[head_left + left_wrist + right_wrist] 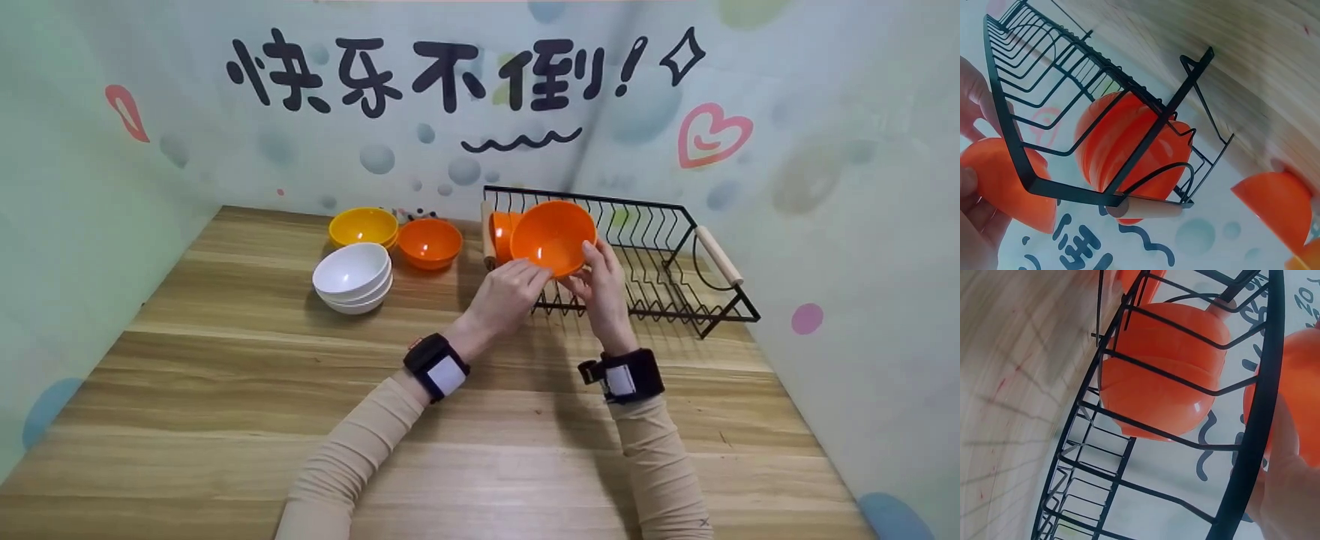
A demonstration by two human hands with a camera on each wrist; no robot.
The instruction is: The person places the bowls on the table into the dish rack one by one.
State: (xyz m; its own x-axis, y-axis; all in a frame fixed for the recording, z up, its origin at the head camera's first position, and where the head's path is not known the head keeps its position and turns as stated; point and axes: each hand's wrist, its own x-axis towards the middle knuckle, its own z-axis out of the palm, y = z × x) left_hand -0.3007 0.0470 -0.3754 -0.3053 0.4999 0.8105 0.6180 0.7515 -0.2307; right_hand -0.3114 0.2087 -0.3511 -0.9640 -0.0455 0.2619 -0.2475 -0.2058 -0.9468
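Observation:
An orange bowl point(553, 232) is held up in front of the black wire dish rack point(660, 311), its opening tilted toward me. My left hand point(514, 289) pinches its lower left rim. At the lower right my right hand point(606, 289) grips the same bowl, thumb on the rim and fingers behind it. In the left wrist view, the held bowl point(1013, 183) is beyond the rack's rail. Several orange bowls point(1129, 146) stand on edge, nested together inside one end of the rack; they also show through the wires in the right wrist view point(1162, 377).
Left of the rack, another orange bowl point(430, 244) sits upright on the wooden table point(225, 375). Beside it are stacked yellow bowls point(364, 225) and a stack of white bowls point(352, 277). The rack has wooden handles point(718, 255) at its ends. A printed backdrop point(420, 157) stands behind.

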